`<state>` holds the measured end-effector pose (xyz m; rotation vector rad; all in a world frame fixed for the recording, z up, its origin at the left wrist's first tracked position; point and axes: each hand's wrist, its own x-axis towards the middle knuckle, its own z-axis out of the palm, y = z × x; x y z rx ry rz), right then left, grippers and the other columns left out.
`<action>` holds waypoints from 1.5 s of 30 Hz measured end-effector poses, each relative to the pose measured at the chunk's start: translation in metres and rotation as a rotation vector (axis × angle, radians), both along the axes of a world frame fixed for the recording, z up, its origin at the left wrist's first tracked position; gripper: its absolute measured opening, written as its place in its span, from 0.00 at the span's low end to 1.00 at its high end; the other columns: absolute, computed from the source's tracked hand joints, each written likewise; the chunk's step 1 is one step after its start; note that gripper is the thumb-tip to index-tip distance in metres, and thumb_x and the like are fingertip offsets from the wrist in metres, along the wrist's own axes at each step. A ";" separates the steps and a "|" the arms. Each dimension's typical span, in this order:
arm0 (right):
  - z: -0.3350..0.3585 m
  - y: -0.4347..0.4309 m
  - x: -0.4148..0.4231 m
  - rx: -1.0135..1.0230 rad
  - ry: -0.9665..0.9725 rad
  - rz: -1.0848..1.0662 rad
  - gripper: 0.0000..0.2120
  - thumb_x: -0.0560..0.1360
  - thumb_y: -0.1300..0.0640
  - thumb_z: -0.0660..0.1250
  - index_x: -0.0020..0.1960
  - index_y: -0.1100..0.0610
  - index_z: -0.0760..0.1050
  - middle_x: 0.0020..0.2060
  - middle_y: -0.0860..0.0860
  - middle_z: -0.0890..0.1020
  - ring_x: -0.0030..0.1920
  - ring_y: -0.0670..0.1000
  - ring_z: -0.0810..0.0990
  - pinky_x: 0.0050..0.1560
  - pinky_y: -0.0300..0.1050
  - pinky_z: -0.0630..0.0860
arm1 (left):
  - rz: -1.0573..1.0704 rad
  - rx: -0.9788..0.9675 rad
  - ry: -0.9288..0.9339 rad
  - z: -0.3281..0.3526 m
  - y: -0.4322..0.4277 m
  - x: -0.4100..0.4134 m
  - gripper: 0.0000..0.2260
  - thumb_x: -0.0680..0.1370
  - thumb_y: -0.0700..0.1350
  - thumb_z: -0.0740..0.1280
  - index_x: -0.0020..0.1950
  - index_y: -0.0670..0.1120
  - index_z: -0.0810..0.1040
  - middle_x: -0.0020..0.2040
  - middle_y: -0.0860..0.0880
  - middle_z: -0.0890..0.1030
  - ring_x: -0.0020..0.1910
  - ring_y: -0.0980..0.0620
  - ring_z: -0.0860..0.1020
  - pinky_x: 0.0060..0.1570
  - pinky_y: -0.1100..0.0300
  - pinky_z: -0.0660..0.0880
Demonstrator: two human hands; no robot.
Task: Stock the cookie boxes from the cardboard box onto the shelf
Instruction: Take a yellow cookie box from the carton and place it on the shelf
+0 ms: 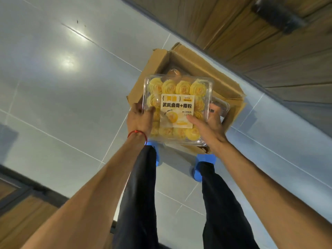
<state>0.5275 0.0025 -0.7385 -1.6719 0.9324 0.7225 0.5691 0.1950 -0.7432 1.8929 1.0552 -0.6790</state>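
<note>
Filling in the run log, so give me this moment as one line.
left hand: grips cookie box left edge | right hand: grips right edge | cookie box: held over open cardboard box

1. I am standing in what is looking like a shop aisle: glossy floor tiles (53,96) running between wood-panelled fixtures (269,42).
2. A cardboard box (206,72) is sitting open on the floor; the clear cookie box (177,97) is carrying a printed label.
</note>
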 end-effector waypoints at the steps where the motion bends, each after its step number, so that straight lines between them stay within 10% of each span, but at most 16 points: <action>1: 0.015 -0.002 -0.001 -0.003 -0.019 0.042 0.34 0.76 0.56 0.74 0.73 0.55 0.57 0.50 0.36 0.73 0.48 0.35 0.74 0.56 0.36 0.75 | 0.020 -0.013 -0.003 0.013 0.000 -0.009 0.13 0.75 0.50 0.69 0.58 0.48 0.75 0.48 0.50 0.80 0.49 0.48 0.78 0.47 0.56 0.73; 6: 0.073 -0.010 -0.011 0.046 -0.119 0.175 0.31 0.75 0.56 0.75 0.68 0.48 0.57 0.57 0.42 0.76 0.61 0.48 0.79 0.66 0.57 0.77 | 0.138 -0.062 -0.033 0.077 -0.004 -0.063 0.16 0.75 0.54 0.68 0.61 0.52 0.79 0.52 0.51 0.81 0.51 0.48 0.80 0.57 0.52 0.77; 10: 0.128 -0.018 -0.031 0.079 -0.198 0.303 0.31 0.76 0.58 0.73 0.71 0.51 0.58 0.61 0.46 0.76 0.61 0.47 0.78 0.57 0.42 0.79 | 0.266 -0.039 -0.119 0.128 -0.016 -0.116 0.07 0.77 0.51 0.67 0.47 0.51 0.81 0.41 0.53 0.81 0.41 0.55 0.79 0.39 0.61 0.73; 20: 0.269 0.003 -0.127 0.158 -0.238 0.544 0.29 0.78 0.59 0.72 0.70 0.50 0.57 0.54 0.38 0.75 0.50 0.36 0.79 0.48 0.34 0.81 | 0.567 0.008 -0.217 0.257 -0.023 -0.262 0.10 0.78 0.52 0.66 0.40 0.48 0.75 0.34 0.52 0.73 0.35 0.53 0.72 0.35 0.59 0.67; 33: 0.401 0.079 -0.308 0.302 -0.314 0.767 0.29 0.78 0.59 0.72 0.72 0.52 0.61 0.61 0.49 0.81 0.55 0.43 0.83 0.44 0.37 0.81 | 0.739 0.104 -0.411 0.404 0.033 -0.490 0.08 0.80 0.53 0.65 0.53 0.49 0.74 0.43 0.58 0.76 0.40 0.62 0.74 0.34 0.65 0.66; 38: 0.440 0.123 -0.362 0.391 -0.308 0.836 0.18 0.82 0.54 0.67 0.67 0.51 0.63 0.56 0.45 0.82 0.43 0.31 0.82 0.37 0.28 0.76 | 0.812 0.171 -0.464 0.453 0.055 -0.564 0.13 0.80 0.54 0.64 0.62 0.50 0.71 0.45 0.58 0.73 0.40 0.66 0.71 0.33 0.70 0.67; 45: 0.480 0.194 -0.399 0.461 -0.370 1.017 0.20 0.83 0.52 0.65 0.71 0.49 0.63 0.56 0.45 0.79 0.47 0.36 0.80 0.39 0.30 0.75 | 1.031 0.290 -0.500 0.488 0.088 -0.623 0.20 0.79 0.55 0.65 0.66 0.45 0.73 0.57 0.50 0.78 0.55 0.50 0.76 0.49 0.57 0.70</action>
